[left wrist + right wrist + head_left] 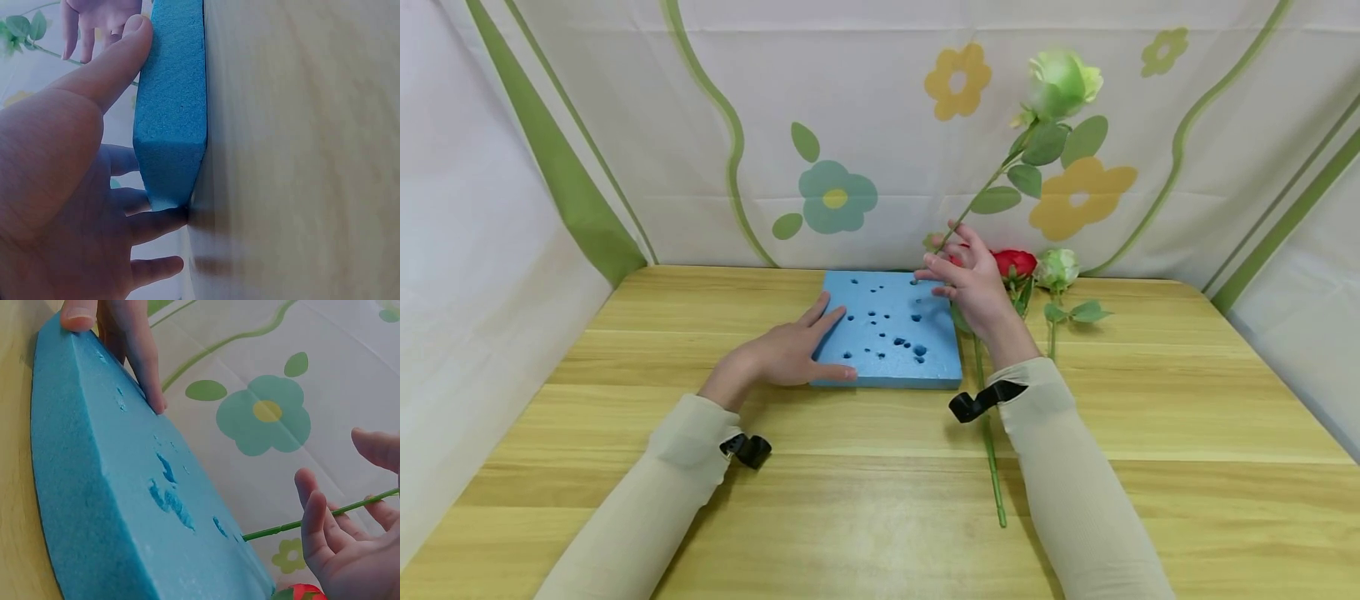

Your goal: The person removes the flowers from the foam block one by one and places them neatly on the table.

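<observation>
A blue foam block (887, 333) with several holes lies flat on the table. My left hand (786, 346) rests against its left side, thumb at the front edge and fingers spread, also seen in the left wrist view. A pale green artificial rose (1060, 87) leans up to the right, its stem (275, 530) meeting the block near the far right corner. Around that stem my right hand (973, 287) has loosely bent, spread fingers. In the right wrist view the thumb stands apart from the stem. How deep the stem sits is hidden.
Right of the block lie a red rose (1015, 263) and a whitish-green rose (1057, 269), partly behind the right hand and arm. One long green stem (991, 458) runs toward the table's front. A flower-patterned curtain (662, 150) hangs behind the wooden table (850, 500).
</observation>
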Available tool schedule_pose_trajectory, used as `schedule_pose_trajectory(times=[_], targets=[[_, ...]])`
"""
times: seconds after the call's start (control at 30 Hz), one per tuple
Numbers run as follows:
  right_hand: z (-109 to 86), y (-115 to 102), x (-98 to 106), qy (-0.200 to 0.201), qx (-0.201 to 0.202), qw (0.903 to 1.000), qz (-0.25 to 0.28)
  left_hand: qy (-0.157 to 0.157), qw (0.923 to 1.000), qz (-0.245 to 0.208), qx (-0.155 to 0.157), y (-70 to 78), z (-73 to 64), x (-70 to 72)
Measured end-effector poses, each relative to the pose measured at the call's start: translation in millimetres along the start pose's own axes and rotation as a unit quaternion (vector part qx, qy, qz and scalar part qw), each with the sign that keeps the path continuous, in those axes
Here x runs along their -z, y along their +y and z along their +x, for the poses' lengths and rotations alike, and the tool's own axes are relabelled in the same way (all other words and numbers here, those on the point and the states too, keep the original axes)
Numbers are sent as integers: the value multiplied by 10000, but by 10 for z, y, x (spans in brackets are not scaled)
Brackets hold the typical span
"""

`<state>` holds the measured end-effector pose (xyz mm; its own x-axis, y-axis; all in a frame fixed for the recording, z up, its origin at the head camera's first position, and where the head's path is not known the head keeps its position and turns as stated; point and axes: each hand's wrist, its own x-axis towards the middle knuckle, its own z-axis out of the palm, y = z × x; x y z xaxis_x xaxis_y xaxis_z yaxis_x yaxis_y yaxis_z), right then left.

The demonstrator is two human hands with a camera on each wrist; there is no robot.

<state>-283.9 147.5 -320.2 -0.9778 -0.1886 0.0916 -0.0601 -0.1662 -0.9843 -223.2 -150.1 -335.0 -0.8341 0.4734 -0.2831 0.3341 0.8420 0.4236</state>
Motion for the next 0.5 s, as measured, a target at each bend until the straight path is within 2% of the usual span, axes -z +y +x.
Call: schedule_pose_trajectory(times=[0.1,0.2,0.37,0.5], targets=[[6,-1,-6,200,90,9996,-198,1,10000,5,-12,5,-1,-1],[5,1,-2,437,139,9970,-626,0,10000,4,-9,14,-2,-5],[10,-5,-21,968,99,9862,-1336,10,10000,8,-4,14,-3,-8],[16,-16,-31,1308,194,9769,-1676,42,10000,26,-19,11,-9,-4]])
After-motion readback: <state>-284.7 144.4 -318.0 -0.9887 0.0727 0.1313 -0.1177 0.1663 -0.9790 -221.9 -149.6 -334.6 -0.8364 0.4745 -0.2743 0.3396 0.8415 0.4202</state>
